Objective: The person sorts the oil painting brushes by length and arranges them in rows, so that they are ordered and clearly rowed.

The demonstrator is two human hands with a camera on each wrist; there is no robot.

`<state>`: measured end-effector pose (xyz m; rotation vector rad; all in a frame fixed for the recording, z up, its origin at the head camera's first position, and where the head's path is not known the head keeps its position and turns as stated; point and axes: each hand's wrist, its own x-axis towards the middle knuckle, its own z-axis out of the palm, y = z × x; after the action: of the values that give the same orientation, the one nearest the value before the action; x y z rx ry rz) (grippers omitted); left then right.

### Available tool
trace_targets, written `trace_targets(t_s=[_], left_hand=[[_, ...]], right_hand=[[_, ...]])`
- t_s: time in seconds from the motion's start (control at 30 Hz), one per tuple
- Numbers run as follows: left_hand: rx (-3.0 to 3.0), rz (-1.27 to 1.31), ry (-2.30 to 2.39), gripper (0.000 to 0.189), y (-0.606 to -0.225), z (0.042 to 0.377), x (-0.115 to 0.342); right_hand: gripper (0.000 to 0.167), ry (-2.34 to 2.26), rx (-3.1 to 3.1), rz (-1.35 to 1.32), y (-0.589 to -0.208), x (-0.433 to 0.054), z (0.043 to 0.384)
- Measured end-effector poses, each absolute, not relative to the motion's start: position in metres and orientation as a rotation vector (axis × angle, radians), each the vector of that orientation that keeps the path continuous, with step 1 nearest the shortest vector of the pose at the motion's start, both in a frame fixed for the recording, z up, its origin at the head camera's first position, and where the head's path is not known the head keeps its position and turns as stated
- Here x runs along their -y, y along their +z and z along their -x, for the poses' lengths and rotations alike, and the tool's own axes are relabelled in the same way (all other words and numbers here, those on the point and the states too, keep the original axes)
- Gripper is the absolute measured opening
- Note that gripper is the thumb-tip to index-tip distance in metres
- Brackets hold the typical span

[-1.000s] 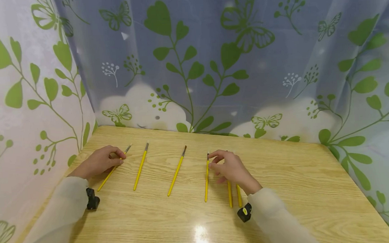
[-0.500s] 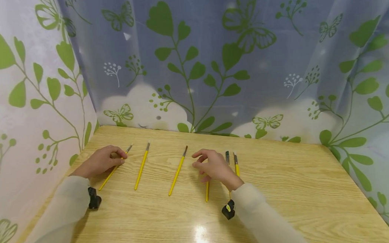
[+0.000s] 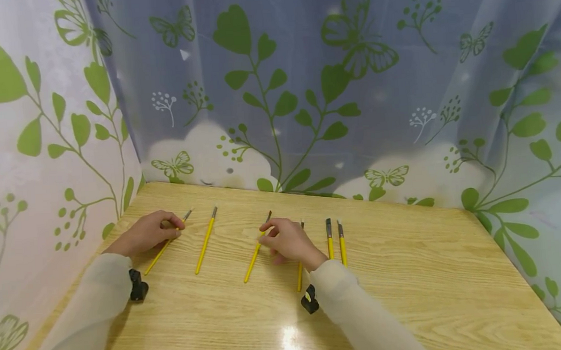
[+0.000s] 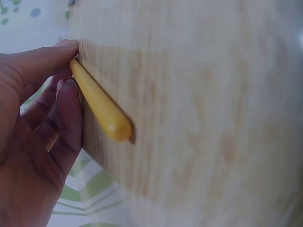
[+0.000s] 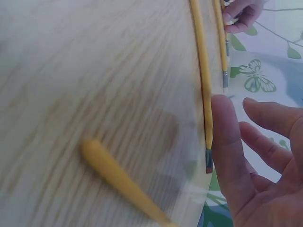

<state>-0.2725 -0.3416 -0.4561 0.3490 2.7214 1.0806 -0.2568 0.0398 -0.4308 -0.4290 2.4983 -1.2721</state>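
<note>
- The left hand (image 3: 151, 235) has thumb and finger pinching the leftmost slim yellow-handled paintbrush with a silver ferrule and pale tip (image 3: 157, 258); it lies slantwise on the pale wood-grain table (image 3: 413, 295), and in the left wrist view its rounded butt end points out past the fingertips.
- The right hand (image 3: 290, 242) is over the third slim yellow-handled paintbrush with a dark tip (image 3: 252, 264); its thumb and fingers are parted and loosely bent, with nothing gripped; the fingertips are right beside the handle's upper part, though the angle makes it hard to tell whether they touch.
- Near these lie a second yellow-handled paintbrush with a pale tip (image 3: 205, 244), between the two hands; a fourth yellow-handled paintbrush (image 3: 300, 278), partly under the right hand; and, close together at the right, a yellow brush with a broad dark tip (image 3: 330, 242) and a yellow brush with a pale tip (image 3: 343, 246).
- Each should be light and stiff, probably painted wood; the glossy round handle may roll or slip under a sideways push, so a light pinch should do.
- The best hold is likely the upper handle just below the ferrule, thumb and forefinger on opposite sides; the bristles look soft and easily splayed, so fingers are better kept off them.
</note>
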Motion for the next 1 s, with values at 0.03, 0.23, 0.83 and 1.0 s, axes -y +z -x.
trace_targets(t_s=[0.03,0.23,0.83,1.0], left_hand=[[-2.719,-0.354,1.083,0.021,-0.456,0.272,0.342],[-2.712,-0.35,1.09,0.022,-0.458,0.274,0.343],[-2.728,-0.382,1.079,0.023,-0.457,0.274,0.342],[-2.714,-0.339,1.08,0.023,-0.457,0.274,0.341]], right_hand=[[0.035,-1.256,-2.51,0.435,-0.431,-0.037,0.258],[0.034,-1.171,-2.574,0.42,-0.435,-0.025,0.26],[0.007,-0.931,-2.709,0.392,-0.443,-0.007,0.263],[0.009,-0.89,-2.715,0.395,-0.44,-0.007,0.26]])
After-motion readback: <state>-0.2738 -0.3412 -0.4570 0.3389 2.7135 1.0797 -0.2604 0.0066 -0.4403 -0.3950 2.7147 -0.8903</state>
